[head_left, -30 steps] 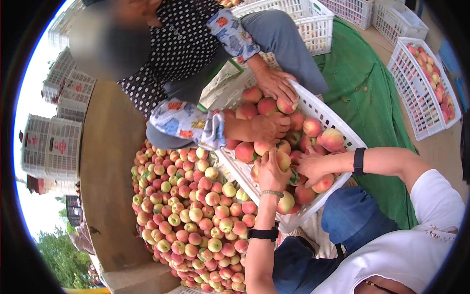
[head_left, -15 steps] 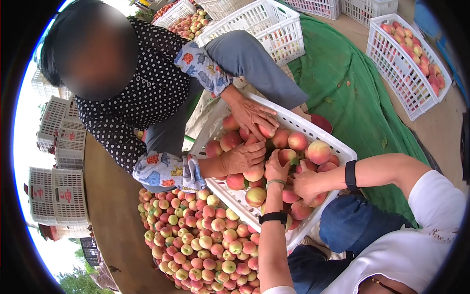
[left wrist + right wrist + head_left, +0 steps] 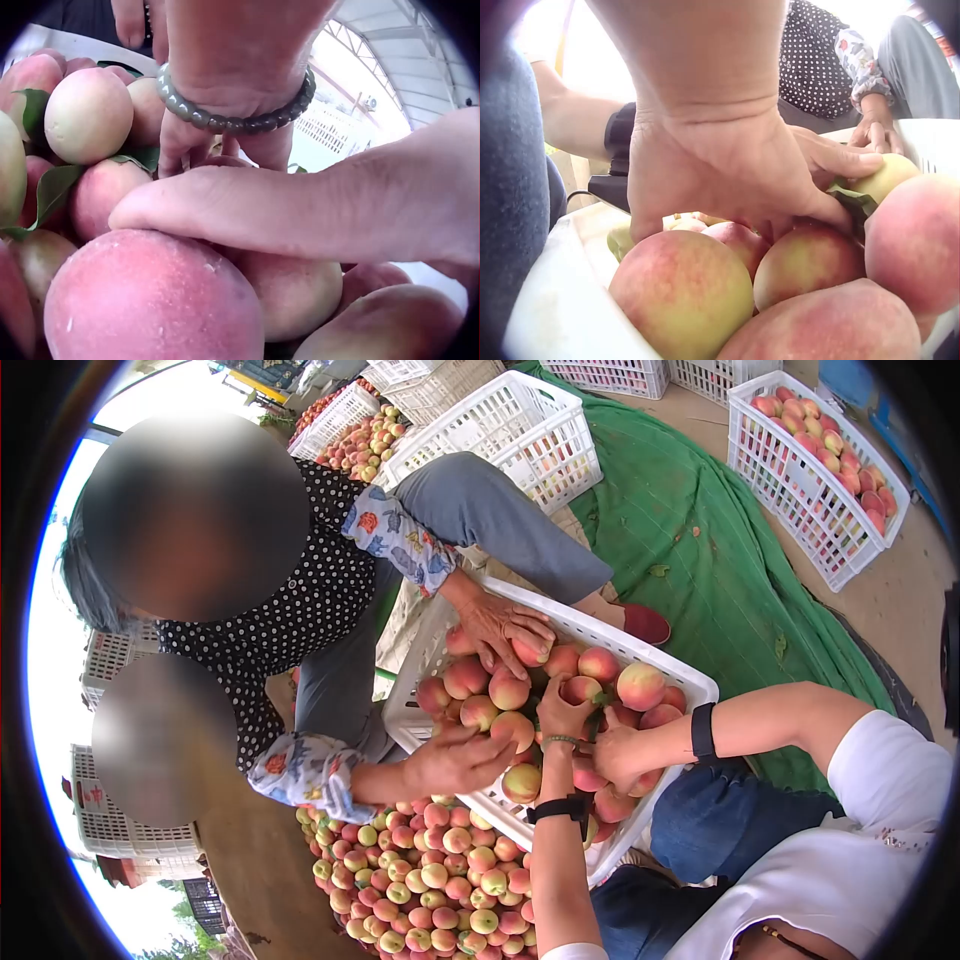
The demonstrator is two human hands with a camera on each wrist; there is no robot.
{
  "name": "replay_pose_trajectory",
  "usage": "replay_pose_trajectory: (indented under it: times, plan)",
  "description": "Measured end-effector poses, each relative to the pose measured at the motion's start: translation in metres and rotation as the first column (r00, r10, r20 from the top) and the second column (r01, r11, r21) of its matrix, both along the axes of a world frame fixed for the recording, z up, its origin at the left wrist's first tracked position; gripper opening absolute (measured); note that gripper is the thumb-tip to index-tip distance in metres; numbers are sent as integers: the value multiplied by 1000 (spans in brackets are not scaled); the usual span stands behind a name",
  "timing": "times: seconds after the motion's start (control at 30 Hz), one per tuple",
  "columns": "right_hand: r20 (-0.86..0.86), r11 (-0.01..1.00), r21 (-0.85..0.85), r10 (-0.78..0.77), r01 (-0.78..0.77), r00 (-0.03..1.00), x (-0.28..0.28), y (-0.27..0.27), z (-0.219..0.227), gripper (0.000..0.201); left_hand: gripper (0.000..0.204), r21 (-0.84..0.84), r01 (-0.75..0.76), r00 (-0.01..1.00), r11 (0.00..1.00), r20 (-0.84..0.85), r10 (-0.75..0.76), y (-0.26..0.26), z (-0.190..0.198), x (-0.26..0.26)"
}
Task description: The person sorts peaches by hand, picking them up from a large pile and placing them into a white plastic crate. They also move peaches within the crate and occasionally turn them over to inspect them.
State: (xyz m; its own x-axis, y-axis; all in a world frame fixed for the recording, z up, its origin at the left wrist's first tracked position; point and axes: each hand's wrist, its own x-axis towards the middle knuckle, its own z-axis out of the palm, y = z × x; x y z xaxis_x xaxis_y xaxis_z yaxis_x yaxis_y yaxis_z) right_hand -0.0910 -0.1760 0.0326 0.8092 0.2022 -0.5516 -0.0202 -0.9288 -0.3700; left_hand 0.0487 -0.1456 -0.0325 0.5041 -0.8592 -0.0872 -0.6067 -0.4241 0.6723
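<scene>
A white plastic crate (image 3: 655,658) holds large red and yellow peaches. My left hand (image 3: 567,712), with a beaded bracelet (image 3: 232,121) at the wrist, curls its fingers round a peach (image 3: 580,689) in the middle of the crate. Beside it my right hand (image 3: 622,752) reaches down among the peaches at the near side. In the left wrist view my right thumb (image 3: 247,214) lies across, just over a big pink peach (image 3: 154,300). A green leaf (image 3: 853,199) shows by my fingers in the right wrist view. My right fingertips are hidden between fruit.
Opposite sits a person in a dotted top, one hand (image 3: 505,630) on a peach, the other hand (image 3: 460,763) over the crate's left side. A large heap of peaches (image 3: 430,880) lies below. Another filled crate (image 3: 815,490) stands on the right, past a green sheet (image 3: 700,550).
The head view has shifted, bringing more of the other person into sight. One of that person's hands has drawn back from the peaches toward the crate's left side. My hands remain close together in the crate.
</scene>
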Motion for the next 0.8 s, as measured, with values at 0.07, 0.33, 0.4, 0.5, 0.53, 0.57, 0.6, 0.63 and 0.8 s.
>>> replay_pose_trajectory:
  times: [0.07,0.33,0.4,0.5,0.53,0.57,0.6,0.63,0.8]
  plan:
    - [-22,999,40,4,-3,1000,1,-8,8,88,66,-71,-94,992,993,-94,87,8,-7,1]
    - [51,997,41,-68,66,996,-5,-6,3,72,83,104,-150,985,983,99,140,1,-8,-24]
    - [152,996,0,-85,86,985,-9,-4,-1,64,82,-17,-158,982,987,102,159,1,2,-30]
    - [25,999,14,-37,36,999,0,-9,-9,56,80,-231,-11,994,973,105,37,-7,19,-37]
    - [23,1000,13,-29,28,999,-1,-4,-14,56,77,-203,17,1000,979,-1,-17,-11,22,-40]
    - [97,999,1,-53,53,994,-5,-4,-16,54,77,-206,24,998,978,-44,-34,-19,18,-45]
    - [171,996,-11,-82,85,982,-8,-7,-17,52,75,-170,13,997,985,-79,-27,-23,17,-46]
    - [169,996,-15,-87,91,982,-9,-11,-19,52,72,-129,11,993,992,-116,-27,-27,16,-49]
    - [23,1000,0,-17,17,1000,-6,-20,8,53,64,-282,87,950,956,-264,-165,-20,-19,-27]
